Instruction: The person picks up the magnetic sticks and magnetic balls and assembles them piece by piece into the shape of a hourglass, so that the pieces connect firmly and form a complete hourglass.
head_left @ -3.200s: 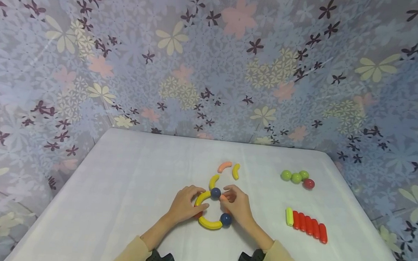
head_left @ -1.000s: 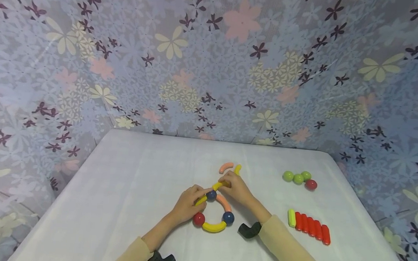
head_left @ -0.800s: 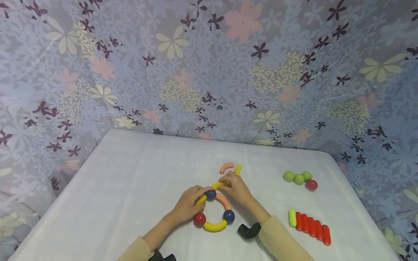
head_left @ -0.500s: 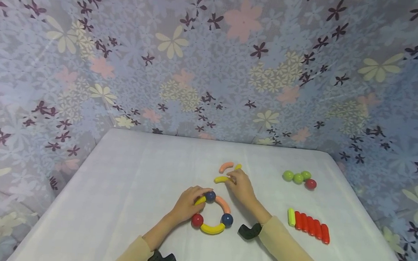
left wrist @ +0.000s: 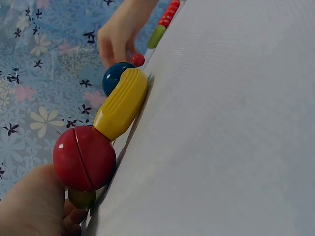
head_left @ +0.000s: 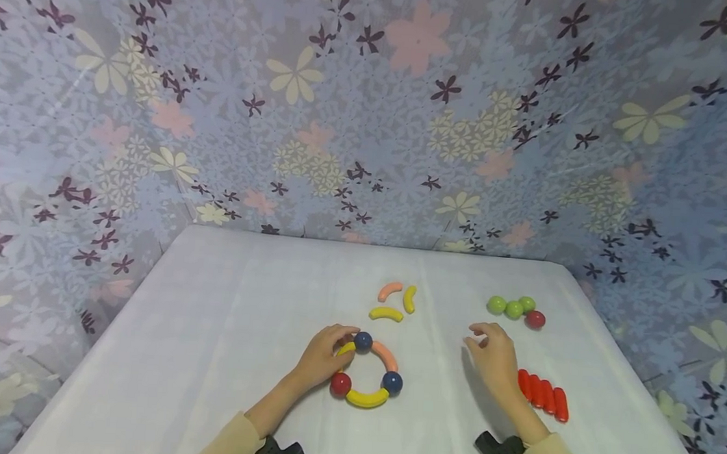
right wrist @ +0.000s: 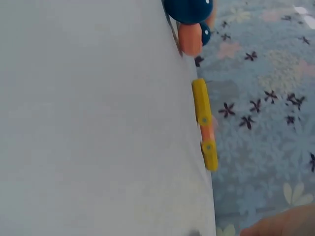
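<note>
On the table a ring is joined from curved rods and balls. My left hand (head_left: 320, 355) grips the yellow curved rod (head_left: 347, 347) on its left side, between a blue ball (head_left: 363, 341) and a red ball (head_left: 340, 385). A pink curved rod (head_left: 385, 355), a second blue ball (head_left: 392, 383) and a lower yellow curved rod (head_left: 367, 399) make up the rest. Off to the right, my right hand (head_left: 495, 361) is held over the table with loosely bent fingers and nothing in them, beside the straight red rods (head_left: 542, 394). The light green rod (left wrist: 156, 37) is hidden behind it in the head view.
Behind the ring lie two loose yellow curved rods, one lengthwise (head_left: 409, 299) and one crosswise (head_left: 386, 314), and a pink one (head_left: 389, 291). Several green balls (head_left: 513, 308) and a red ball (head_left: 535, 319) sit at the back right. A floral cloth (head_left: 369, 117) hangs behind the table.
The right hand took the yellow curved rod off the upper blue ball, laid it behind the ring, let go and moved right. The left hand still grips the ring.
</note>
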Tool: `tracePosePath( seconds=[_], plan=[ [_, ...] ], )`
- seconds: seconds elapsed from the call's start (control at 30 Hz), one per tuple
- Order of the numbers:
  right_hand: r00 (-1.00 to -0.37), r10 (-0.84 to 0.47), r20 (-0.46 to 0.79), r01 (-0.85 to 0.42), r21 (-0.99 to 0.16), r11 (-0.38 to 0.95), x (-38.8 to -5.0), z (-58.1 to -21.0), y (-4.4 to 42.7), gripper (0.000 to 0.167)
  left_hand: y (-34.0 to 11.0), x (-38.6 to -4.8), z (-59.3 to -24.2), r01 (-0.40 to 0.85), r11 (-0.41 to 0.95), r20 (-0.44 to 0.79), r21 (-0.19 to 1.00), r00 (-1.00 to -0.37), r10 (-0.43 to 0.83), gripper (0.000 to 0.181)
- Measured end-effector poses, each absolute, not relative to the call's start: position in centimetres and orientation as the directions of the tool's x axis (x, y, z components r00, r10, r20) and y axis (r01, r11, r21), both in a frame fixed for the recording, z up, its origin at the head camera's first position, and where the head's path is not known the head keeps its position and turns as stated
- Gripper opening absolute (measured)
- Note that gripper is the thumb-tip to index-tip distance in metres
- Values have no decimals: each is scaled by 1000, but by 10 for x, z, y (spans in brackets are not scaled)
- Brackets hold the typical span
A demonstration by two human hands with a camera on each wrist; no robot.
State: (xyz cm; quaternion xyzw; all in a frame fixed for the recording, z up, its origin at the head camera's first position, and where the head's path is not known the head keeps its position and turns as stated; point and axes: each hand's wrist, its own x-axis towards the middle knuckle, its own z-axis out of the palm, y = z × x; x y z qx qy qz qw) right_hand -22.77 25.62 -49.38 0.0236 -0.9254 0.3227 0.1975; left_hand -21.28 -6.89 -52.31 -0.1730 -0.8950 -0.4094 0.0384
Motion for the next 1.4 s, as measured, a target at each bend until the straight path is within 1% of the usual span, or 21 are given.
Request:
tracePosePath(
  seconds=[0.13,0.27,0.37,0.47,0.6,0.73,0.83,1.0,1.13,1.23,1.4],
  plan=[
    [-902,133,410,-144,-577,804,-208,-495,274,21,-70,-211,-524,332,609,212,721,-941,264,41],
    [-899,160,407,-115,-572,812,-198,-496,282,23,-72,-210,-524,314,617,213,721,-949,234,41],
    [-902,189,388,-82,-584,808,-195,-497,286,26,-73,-210,-524,288,628,216,723,-958,191,42],
    [-911,198,362,-55,-582,811,-192,-498,288,29,-72,-210,-524,237,656,208,717,-970,124,40],
    [-920,181,348,-54,-568,821,-189,-498,289,31,-72,-211,-523,179,675,203,715,-978,45,29],
    [-914,151,378,-94,-557,825,-190,-500,288,33,-71,-211,-523,178,686,216,706,-976,31,21],
    [-914,129,385,-119,-559,821,-192,-503,287,33,-71,-211,-524,181,694,219,697,-975,34,20],
    [-935,113,336,-104,-565,819,-193,-504,285,34,-71,-211,-524,180,710,229,681,-973,28,20],
    [-937,135,322,-88,-591,802,-193,-503,283,33,-71,-210,-523,170,723,258,670,-966,-12,19],
    [-926,165,341,-93,-628,772,-195,-498,280,30,-71,-210,-522,162,727,268,667,-963,-31,18],
    [-909,214,358,-131,-733,668,-207,-488,266,27,-70,-210,-521,167,733,272,660,-962,-25,18]
  ],
)
